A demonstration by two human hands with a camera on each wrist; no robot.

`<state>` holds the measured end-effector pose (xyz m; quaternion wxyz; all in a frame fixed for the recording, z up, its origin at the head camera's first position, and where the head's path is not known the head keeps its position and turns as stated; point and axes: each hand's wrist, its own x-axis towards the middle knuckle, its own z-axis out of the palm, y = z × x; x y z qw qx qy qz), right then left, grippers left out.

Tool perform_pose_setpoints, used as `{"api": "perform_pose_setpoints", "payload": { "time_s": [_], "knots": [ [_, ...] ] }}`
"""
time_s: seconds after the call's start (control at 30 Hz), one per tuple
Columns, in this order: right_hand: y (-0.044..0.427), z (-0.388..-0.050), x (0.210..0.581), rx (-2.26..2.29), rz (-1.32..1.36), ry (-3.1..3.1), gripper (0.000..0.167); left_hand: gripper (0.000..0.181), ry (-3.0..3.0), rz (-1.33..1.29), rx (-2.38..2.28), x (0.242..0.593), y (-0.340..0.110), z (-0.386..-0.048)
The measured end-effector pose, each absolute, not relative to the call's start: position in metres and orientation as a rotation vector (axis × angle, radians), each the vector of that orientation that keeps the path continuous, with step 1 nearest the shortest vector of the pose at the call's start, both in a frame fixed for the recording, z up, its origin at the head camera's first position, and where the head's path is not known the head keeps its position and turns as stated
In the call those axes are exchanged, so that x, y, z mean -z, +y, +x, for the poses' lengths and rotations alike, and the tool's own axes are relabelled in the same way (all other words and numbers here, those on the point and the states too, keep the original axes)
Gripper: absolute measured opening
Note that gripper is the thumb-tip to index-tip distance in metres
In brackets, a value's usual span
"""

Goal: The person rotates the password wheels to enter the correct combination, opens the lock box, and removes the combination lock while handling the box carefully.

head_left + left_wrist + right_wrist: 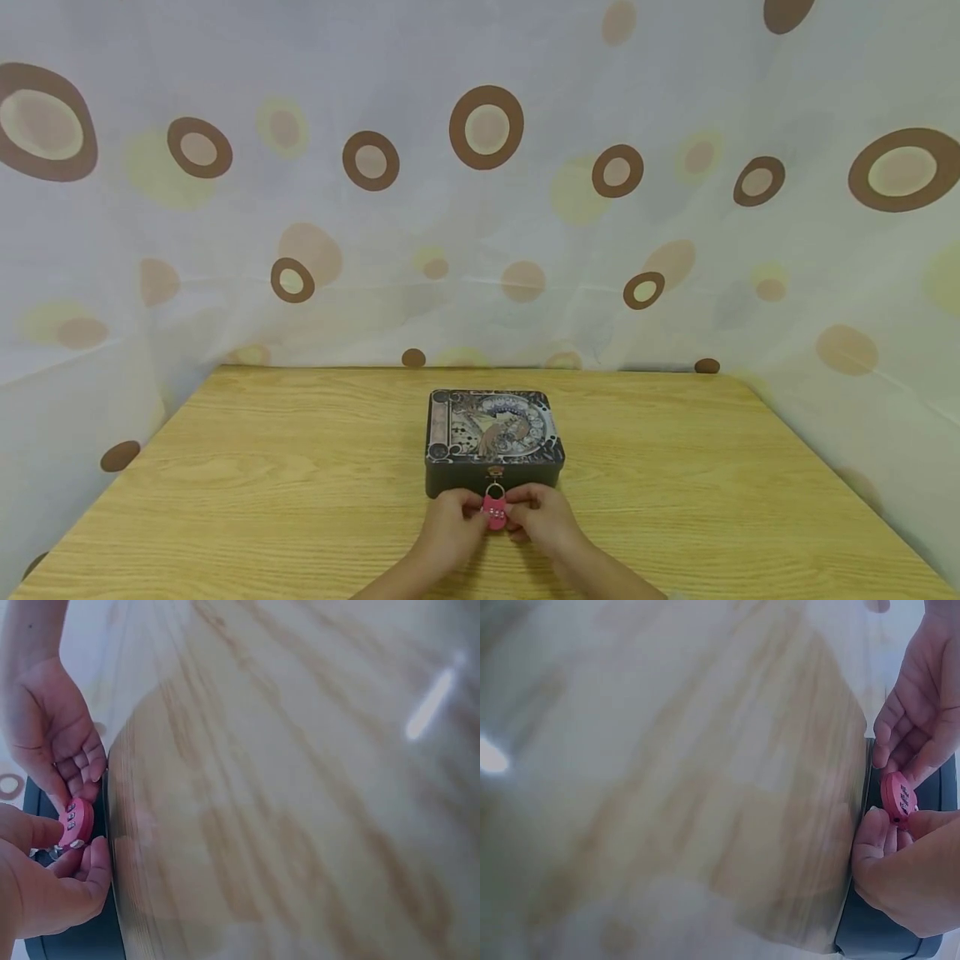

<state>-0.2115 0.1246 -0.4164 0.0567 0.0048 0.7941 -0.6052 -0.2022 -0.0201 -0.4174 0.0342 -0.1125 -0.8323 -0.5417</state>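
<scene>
A pink combination padlock (pixel 495 512) with several number dials hangs by its shackle at the front clasp of a dark tin box (pixel 491 427) with a patterned lid. From the left, my left hand (pixel 452 527) pinches the padlock between thumb and fingers. My right hand (pixel 546 518) pinches its other side. In the left wrist view both hands meet at the padlock (pixel 76 823), beside the box's dark side (pixel 82 941). The right wrist view shows the padlock (pixel 898 796) between the fingertips, its dials facing out. The box lid is down.
The box stands on a light wood-grain table (pixel 300 467). Behind the table and along its sides hangs a pale cloth (pixel 420 317) with brown and yellow circles.
</scene>
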Motion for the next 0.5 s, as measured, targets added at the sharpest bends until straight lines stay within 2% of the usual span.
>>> {"api": "perform_pose_setpoints", "payload": {
  "time_s": [0.5],
  "knots": [
    [0.1276,-0.2111,0.4121,1.795,0.004,2.417,0.020,0.004,-2.530,-0.298,1.723,0.4181,-0.0182,-0.2061]
  ]
}}
